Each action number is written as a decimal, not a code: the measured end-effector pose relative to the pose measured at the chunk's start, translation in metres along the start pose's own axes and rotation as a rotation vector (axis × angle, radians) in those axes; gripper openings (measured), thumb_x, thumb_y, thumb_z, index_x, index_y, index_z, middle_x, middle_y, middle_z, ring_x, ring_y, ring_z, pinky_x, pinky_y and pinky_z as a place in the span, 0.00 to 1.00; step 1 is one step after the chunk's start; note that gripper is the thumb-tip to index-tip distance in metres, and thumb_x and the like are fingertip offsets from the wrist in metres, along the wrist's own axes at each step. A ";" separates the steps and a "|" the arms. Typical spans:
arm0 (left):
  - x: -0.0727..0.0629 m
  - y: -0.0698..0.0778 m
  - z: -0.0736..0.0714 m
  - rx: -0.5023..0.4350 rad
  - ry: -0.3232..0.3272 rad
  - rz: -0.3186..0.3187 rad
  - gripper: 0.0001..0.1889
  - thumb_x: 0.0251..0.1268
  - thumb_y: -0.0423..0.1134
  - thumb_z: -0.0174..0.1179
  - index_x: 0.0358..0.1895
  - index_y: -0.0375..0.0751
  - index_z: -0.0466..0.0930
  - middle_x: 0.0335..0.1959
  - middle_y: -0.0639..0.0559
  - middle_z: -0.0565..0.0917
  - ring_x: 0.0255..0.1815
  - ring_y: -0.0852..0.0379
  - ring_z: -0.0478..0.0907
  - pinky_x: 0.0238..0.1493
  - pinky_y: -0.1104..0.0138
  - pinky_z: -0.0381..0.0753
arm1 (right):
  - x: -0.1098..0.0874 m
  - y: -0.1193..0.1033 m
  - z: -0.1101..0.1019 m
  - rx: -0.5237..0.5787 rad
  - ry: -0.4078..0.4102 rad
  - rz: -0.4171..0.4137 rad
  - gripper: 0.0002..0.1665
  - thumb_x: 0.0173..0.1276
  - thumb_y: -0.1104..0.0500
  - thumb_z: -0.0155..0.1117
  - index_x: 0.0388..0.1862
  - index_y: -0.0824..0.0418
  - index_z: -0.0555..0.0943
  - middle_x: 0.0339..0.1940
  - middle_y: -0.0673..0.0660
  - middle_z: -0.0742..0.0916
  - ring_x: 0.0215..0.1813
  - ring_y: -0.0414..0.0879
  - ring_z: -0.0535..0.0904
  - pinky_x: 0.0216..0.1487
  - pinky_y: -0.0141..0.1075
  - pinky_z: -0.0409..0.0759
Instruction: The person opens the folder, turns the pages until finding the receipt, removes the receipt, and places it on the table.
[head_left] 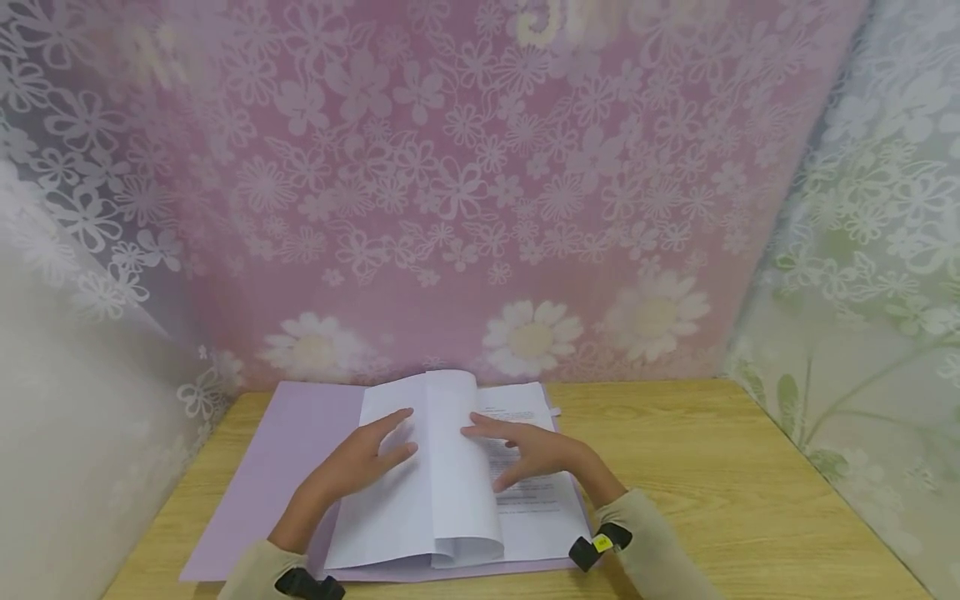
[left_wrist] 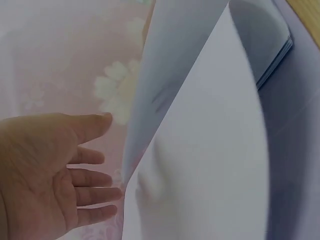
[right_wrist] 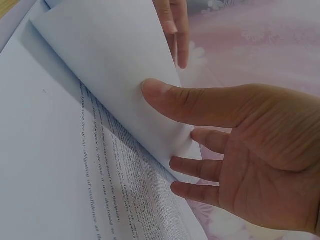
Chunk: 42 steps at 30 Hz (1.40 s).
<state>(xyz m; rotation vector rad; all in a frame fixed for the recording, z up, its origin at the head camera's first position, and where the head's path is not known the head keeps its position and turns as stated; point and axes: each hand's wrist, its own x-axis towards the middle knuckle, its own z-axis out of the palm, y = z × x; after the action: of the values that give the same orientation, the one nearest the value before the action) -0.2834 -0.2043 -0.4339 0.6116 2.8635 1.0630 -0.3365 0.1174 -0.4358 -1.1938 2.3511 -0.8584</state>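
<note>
Right hand [head_left: 538, 450], fingers spread, is at a curled page [head_left: 461, 492], long axis pointing away.

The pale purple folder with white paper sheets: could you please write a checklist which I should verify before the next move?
1. Pale purple folder lies open on the yellow wood-grain table: ok.
2. Curled white paper lies flat: not ok; it bulges upward.
3. Printed white page is uncovered: not ok; the curled paper hides part.
4. Left hand grips nothing: ok; fingers are extended.
5. Right hand presses the curled paper: cannot tell.
</note>
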 end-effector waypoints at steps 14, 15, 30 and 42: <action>0.001 0.016 0.021 -0.049 -0.013 -0.001 0.39 0.74 0.65 0.52 0.80 0.46 0.60 0.84 0.44 0.53 0.83 0.42 0.53 0.79 0.41 0.58 | 0.002 -0.007 0.002 -0.010 0.019 -0.005 0.52 0.63 0.49 0.77 0.82 0.49 0.61 0.86 0.56 0.55 0.84 0.60 0.54 0.71 0.61 0.72; 0.001 0.016 0.021 -0.044 -0.011 -0.002 0.39 0.74 0.65 0.52 0.80 0.45 0.60 0.84 0.43 0.53 0.83 0.41 0.53 0.78 0.41 0.58 | 0.002 -0.007 0.002 -0.010 0.019 -0.009 0.52 0.63 0.49 0.77 0.82 0.50 0.62 0.86 0.57 0.55 0.84 0.60 0.55 0.71 0.61 0.73; -0.003 0.012 0.000 0.017 0.020 -0.042 0.42 0.70 0.60 0.61 0.79 0.40 0.62 0.83 0.37 0.50 0.82 0.36 0.54 0.75 0.39 0.62 | 0.008 -0.010 0.009 0.036 -0.007 -0.022 0.49 0.65 0.53 0.76 0.81 0.53 0.64 0.85 0.56 0.61 0.78 0.57 0.69 0.73 0.55 0.73; -0.012 0.007 -0.020 0.075 -0.075 -0.111 0.43 0.65 0.54 0.69 0.75 0.32 0.66 0.80 0.30 0.57 0.79 0.31 0.59 0.73 0.39 0.65 | 0.011 -0.012 0.021 0.044 0.011 -0.020 0.48 0.64 0.52 0.76 0.80 0.53 0.65 0.84 0.58 0.63 0.76 0.57 0.72 0.72 0.52 0.74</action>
<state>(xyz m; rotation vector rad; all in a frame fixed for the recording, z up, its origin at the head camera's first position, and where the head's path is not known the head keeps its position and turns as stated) -0.2726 -0.2161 -0.4155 0.4787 2.8448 0.9018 -0.3239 0.0951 -0.4442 -1.2001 2.3202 -0.9211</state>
